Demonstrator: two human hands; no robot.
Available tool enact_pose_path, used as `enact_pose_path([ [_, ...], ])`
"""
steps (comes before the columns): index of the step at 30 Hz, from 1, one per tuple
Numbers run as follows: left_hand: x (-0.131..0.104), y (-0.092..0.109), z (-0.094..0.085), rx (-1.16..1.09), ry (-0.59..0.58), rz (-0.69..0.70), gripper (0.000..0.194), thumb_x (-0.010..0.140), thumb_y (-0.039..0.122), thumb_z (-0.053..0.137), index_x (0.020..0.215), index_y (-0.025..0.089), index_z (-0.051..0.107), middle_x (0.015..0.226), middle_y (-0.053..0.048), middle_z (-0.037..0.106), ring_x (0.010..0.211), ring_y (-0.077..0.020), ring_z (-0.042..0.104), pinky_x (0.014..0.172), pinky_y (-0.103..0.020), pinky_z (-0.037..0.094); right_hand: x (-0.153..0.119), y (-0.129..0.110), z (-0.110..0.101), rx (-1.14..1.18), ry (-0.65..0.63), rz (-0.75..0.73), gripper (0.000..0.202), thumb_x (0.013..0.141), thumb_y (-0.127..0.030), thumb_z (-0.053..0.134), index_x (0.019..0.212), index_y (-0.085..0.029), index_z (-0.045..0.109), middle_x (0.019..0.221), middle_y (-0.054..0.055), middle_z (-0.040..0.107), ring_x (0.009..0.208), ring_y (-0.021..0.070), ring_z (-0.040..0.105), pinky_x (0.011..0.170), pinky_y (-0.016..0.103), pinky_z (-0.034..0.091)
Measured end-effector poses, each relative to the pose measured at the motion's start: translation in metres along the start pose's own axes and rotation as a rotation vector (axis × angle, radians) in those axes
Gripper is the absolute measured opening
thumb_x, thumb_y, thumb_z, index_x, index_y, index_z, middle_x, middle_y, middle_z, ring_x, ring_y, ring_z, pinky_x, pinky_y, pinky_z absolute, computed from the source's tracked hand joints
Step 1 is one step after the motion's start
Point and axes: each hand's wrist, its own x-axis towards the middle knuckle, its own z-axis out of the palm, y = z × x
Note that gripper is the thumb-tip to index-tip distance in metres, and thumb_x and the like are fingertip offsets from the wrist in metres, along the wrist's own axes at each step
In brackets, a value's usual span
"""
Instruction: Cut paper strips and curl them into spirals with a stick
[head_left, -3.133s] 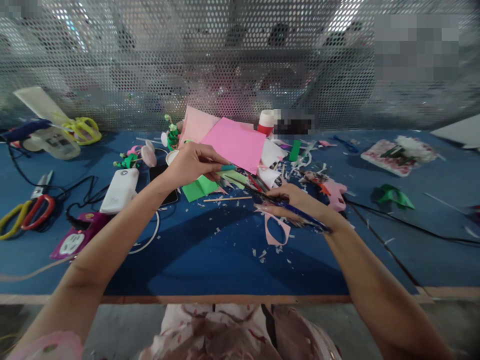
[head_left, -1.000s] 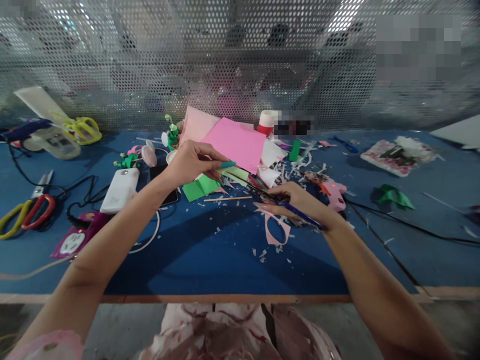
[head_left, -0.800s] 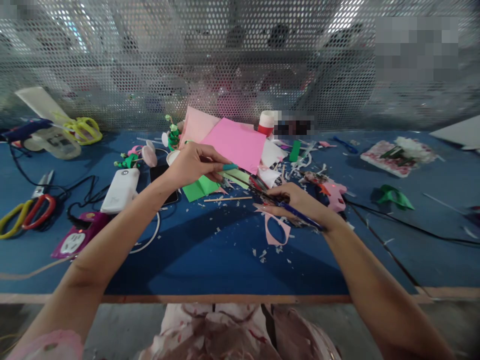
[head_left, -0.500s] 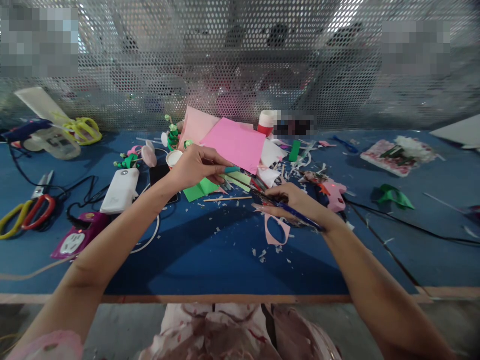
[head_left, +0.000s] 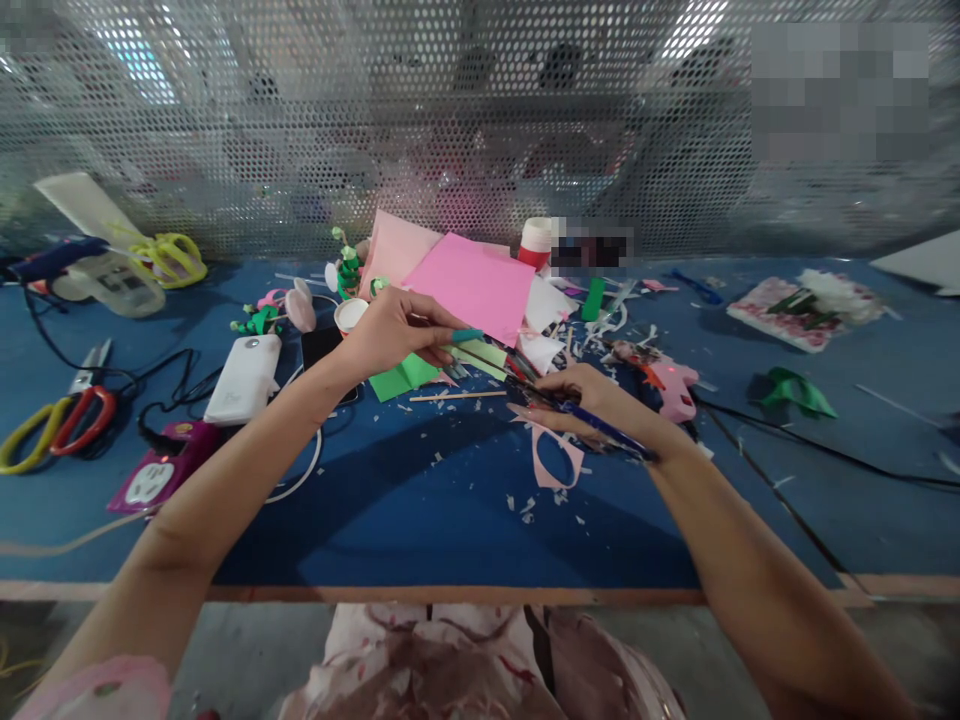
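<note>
My left hand [head_left: 397, 325] pinches a small teal piece [head_left: 468, 336], perhaps paper, between thumb and fingers. A pair of scissors [head_left: 616, 432] with a blue handle is in my right hand [head_left: 583, 398]. Their dark blades point left, the tips close to the teal piece; whether they touch it I cannot tell. Below the hands lie a bright green paper [head_left: 403, 378], a pale green paper [head_left: 484, 357] and a thin wooden stick [head_left: 457, 397]. A pink paper scrap with a round hole [head_left: 577, 470] rests just under my right hand.
Pink sheets [head_left: 472, 285] and a red-and-white cup [head_left: 535, 243] stand behind. To the right is a pink glue gun [head_left: 677, 388] with a black cord. On the left are red-and-yellow scissors [head_left: 84, 420], a white power bank [head_left: 244, 380] and a purple power socket [head_left: 161, 465].
The view has shifted very slightly. Both hands keep nearly the same pose, with the teal piece and the scissors still in them.
</note>
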Motion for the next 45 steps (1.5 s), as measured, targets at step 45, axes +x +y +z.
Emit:
enact_pose_path([
  [45, -0.004, 0.001, -0.005, 0.288, -0.085, 0.254, 0.029, 0.084, 0.033, 0.045, 0.060, 0.016, 0.044, 0.040, 0.006, 0.041, 0.032, -0.0041, 0.044, 0.038, -0.017, 0.031, -0.001, 0.007, 0.002, 0.055, 0.041, -0.029, 0.037, 0.067, -0.051, 0.061, 0.061, -0.015, 0.060, 0.052, 0.000, 0.045, 0.049, 0.0090, 0.039, 0.045, 0.024, 0.028],
])
